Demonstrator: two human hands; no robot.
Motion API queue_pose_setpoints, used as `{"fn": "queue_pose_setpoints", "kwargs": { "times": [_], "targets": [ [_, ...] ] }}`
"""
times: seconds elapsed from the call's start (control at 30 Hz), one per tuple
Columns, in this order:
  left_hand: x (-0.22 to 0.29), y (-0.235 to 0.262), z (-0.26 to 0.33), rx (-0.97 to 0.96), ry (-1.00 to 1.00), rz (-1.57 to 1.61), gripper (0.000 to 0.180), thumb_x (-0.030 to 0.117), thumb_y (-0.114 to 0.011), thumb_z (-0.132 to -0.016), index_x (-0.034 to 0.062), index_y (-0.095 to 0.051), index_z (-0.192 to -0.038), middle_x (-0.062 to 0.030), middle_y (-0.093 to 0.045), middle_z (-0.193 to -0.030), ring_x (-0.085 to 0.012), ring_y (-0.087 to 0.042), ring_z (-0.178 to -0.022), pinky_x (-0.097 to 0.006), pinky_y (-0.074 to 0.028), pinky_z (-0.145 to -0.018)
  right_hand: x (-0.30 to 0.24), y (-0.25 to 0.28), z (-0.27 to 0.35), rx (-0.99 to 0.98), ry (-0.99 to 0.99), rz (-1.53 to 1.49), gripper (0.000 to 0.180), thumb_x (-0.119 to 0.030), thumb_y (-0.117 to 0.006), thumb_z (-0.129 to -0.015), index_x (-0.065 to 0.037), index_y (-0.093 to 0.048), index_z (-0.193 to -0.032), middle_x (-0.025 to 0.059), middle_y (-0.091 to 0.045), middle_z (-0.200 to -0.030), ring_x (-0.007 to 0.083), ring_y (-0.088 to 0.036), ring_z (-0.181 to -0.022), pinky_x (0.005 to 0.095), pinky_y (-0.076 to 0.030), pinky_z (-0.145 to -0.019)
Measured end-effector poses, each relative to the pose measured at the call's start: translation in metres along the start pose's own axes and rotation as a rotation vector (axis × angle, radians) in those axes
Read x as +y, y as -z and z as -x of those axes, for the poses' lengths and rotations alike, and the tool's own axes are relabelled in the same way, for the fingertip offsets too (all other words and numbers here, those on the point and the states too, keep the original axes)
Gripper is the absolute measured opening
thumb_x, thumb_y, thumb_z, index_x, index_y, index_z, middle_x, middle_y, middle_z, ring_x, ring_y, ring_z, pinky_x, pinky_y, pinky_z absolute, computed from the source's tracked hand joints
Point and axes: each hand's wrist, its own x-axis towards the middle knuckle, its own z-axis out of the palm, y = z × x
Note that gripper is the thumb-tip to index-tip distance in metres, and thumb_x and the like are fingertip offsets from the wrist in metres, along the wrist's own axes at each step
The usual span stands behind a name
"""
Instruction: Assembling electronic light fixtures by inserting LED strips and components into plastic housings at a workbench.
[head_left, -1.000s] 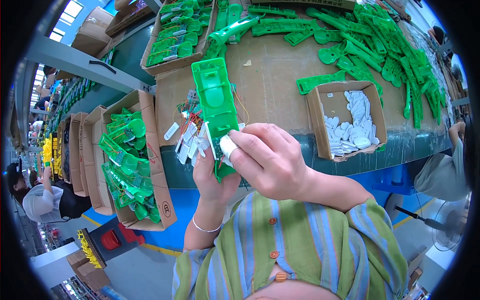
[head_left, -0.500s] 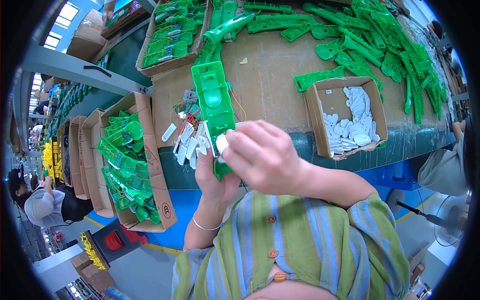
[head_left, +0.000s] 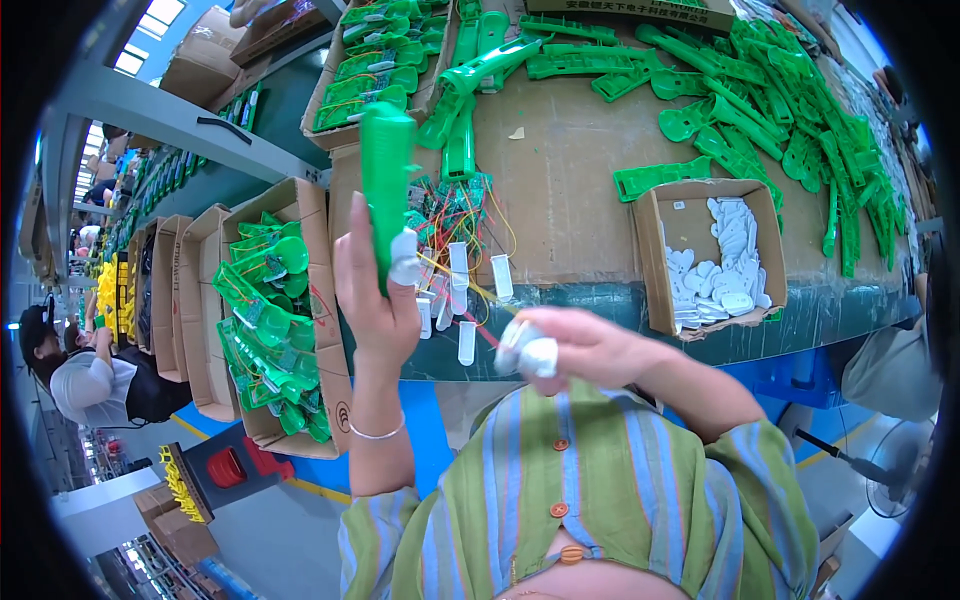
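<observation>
My left hand (head_left: pixel 375 300) is wrapped round a long green plastic housing (head_left: pixel 387 185), held upright with its ribbed outer side showing. White wrapping covers that thumb's tip. Farther right, my right hand (head_left: pixel 595 345) is closed in a pinch at chest height, white wrapping on its fingertips, slightly blurred. A red and a yellow wire (head_left: pixel 485 331) run from its fingertips toward a tangle of circuit boards with wires (head_left: pixel 455 215) on the table. White oblong plastic pieces (head_left: pixel 459 266) lie and hang beside the tangle. Whatever else the right fingers cover is hidden.
A cardboard box of white parts (head_left: pixel 655 265) stands to the right. Green housings (head_left: pixel 740 110) are heaped at the far right. Boxes of wired green housings stand at the far left (head_left: pixel 320 125) and near left (head_left: pixel 335 400). Another person (head_left: pixel 95 385) sits at left.
My hands have parted: the left raised the green housing leftward and turned it, and the right moved right, with wires now stretched from it. The whole view has shifted slightly.
</observation>
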Motion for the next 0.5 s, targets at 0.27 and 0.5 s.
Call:
{"fn": "queue_pose_setpoints", "kwargs": {
  "times": [0.27, 0.5],
  "targets": [
    [-0.015, 0.007, 0.001, -0.206, 0.336, 0.853, 0.050, 0.034, -0.049, -0.089, 0.0012, -0.037, -0.125, -0.0167, -0.057, -0.094, -0.0229, -0.058, -0.078, -0.032, -0.049, -0.066, -0.046, 0.037, 0.013, 0.254, 0.200, 1.048, 0.009, -0.008, -0.058, -0.078, -0.005, -0.050, -0.081, 0.0058, -0.049, -0.067, 0.0173, -0.047, -0.055, 0.0266, -0.036, -0.049],
    [-0.005, -0.004, 0.013, -0.440, 0.500, 1.071, 0.047, 0.026, -0.053, -0.085, -0.0006, -0.038, -0.120, -0.0206, -0.056, -0.100, -0.0248, -0.060, -0.078, -0.036, -0.051, -0.068, -0.056, 0.038, -0.001, 0.962, 0.597, 1.857, 0.019, -0.003, -0.062, -0.070, -0.005, -0.057, -0.088, 0.0076, -0.051, -0.067, 0.0224, -0.053, -0.060, 0.0331, -0.042, -0.050]
  ]
}}
